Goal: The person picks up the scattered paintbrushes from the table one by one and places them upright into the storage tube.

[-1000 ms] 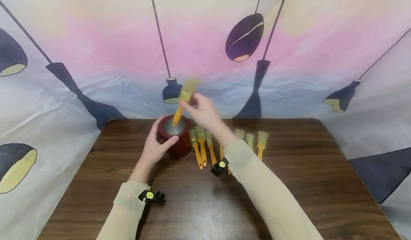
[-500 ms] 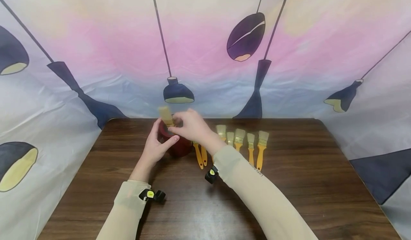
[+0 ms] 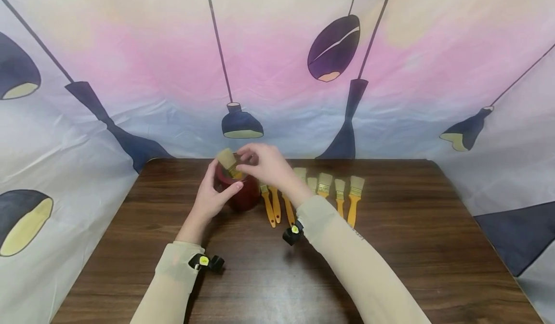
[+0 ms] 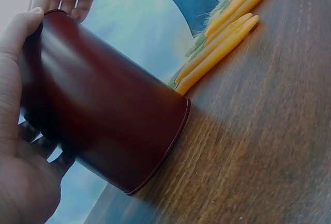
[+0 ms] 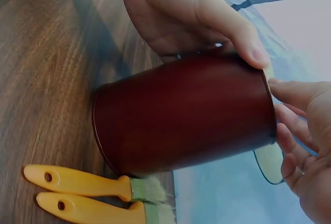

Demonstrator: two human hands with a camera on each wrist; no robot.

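A dark red cylindrical can (image 3: 244, 196) stands on the table, in the left part of the head view. My left hand (image 3: 210, 196) grips it around the side near the rim, the thumb along its front. Inside the can leans a paintbrush (image 3: 227, 159), its pale bristles above the rim and tilted left; the lower handle is hidden. Just right of those bristles is my right hand (image 3: 269, 165), its thumb and fingers spread apart at the can's mouth. The right wrist view shows the can (image 5: 186, 115) upright between both hands, thumb close to the rim.
Several yellow-handled paintbrushes (image 3: 354, 199) lie in a row right of the can, bristles toward the back; my right forearm covers part of the row. The dark wooden table (image 3: 412, 247) ends at a printed cloth backdrop (image 3: 173, 64).
The right hand has brought the paintbrush down into the can, handle first, then loosened its fingers and shifted slightly up and right. The left hand has stayed on the can.
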